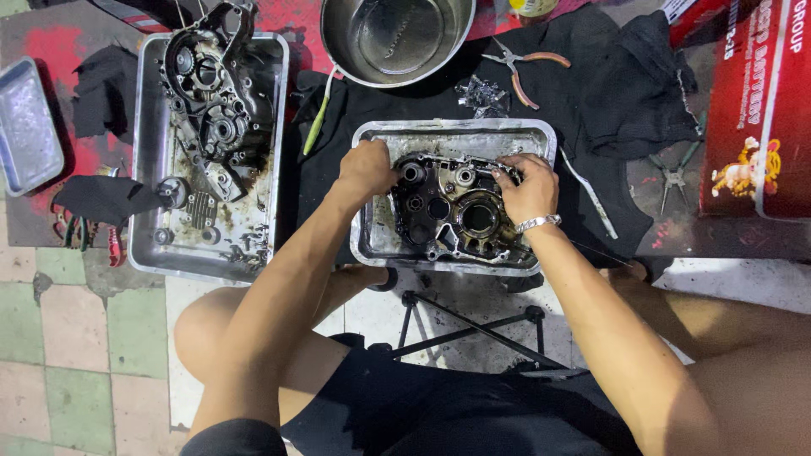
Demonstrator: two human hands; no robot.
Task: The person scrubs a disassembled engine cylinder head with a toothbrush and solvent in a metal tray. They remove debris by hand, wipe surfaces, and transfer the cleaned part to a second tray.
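Between my knees, on the floor, the crankcase (456, 211) lies in its tray (372, 241), long axis left-right; my left hand (367, 169) is clenched on its left edge, my right hand (528, 190) curled over its right edge.

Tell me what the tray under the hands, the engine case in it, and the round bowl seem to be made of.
Tray: thin sheet metal, dull silver, likely aluminium or steel. Engine case: apparently cast metal, dark and oil-stained. Bowl: probably stainless steel, given its shiny reflections.
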